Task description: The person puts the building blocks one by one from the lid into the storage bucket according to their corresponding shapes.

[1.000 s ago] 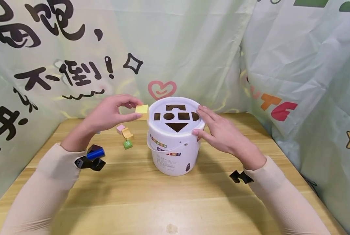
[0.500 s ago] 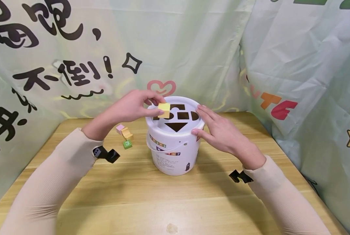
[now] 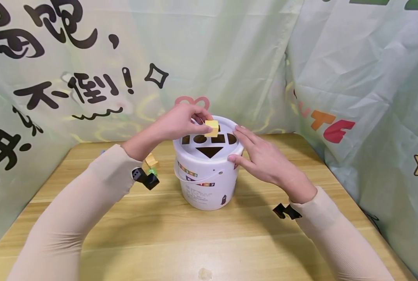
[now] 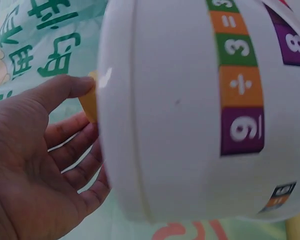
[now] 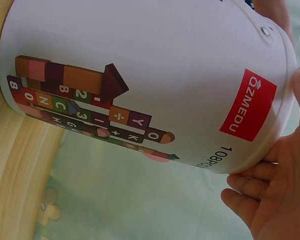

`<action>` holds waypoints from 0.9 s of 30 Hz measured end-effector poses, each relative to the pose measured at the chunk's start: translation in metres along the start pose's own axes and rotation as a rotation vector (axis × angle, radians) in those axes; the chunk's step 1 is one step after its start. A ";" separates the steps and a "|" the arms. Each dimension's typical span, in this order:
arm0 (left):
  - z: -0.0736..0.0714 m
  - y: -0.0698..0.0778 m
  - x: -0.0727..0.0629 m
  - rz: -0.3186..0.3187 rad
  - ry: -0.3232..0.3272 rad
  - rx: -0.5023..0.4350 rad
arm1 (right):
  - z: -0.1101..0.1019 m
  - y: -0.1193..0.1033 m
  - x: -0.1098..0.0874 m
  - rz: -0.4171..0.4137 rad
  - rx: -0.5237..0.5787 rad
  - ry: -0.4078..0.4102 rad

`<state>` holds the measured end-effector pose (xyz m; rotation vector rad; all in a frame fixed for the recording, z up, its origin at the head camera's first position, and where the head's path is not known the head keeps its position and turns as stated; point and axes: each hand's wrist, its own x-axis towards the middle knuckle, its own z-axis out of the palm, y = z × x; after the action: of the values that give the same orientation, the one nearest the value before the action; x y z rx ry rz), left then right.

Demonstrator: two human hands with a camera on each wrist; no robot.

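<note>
A yellow block (image 3: 211,128) is pinched between the thumb and fingers of my left hand (image 3: 181,123), close over the lid of a white bucket (image 3: 209,183). The lid has cut-out holes: a triangle, a circle, rectangles and a half-round among them. In the head view the block overlaps the arch-like hole at the back. My right hand (image 3: 265,158) rests against the lid's right rim, thumb at the front and fingers stretched along the edge. In the left wrist view the bucket wall hides most of the yellow block (image 4: 89,102).
On the wooden table (image 3: 181,242), left of the bucket, lie an orange block (image 3: 151,160) and a green block (image 3: 152,171), partly behind the left wrist. A bit of blue (image 3: 102,152) shows past the left sleeve. Printed cloth (image 3: 230,58) encloses the back and sides.
My left hand has carried the yellow block rightward, from beside the bucket's left rim to over the lid's holes. The right hand stays at the rim.
</note>
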<state>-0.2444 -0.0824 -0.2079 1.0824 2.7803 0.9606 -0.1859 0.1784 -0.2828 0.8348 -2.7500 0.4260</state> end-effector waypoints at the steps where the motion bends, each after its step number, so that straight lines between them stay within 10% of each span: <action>1: 0.002 0.000 0.002 -0.008 0.000 -0.002 | 0.000 0.000 0.000 -0.001 0.000 0.000; 27: 0.027 -0.003 0.009 -0.052 0.000 -0.045 | 0.000 -0.002 0.000 0.000 0.003 0.002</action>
<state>-0.2474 -0.0642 -0.2301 0.9998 2.7582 1.0120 -0.1850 0.1769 -0.2820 0.8343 -2.7487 0.4307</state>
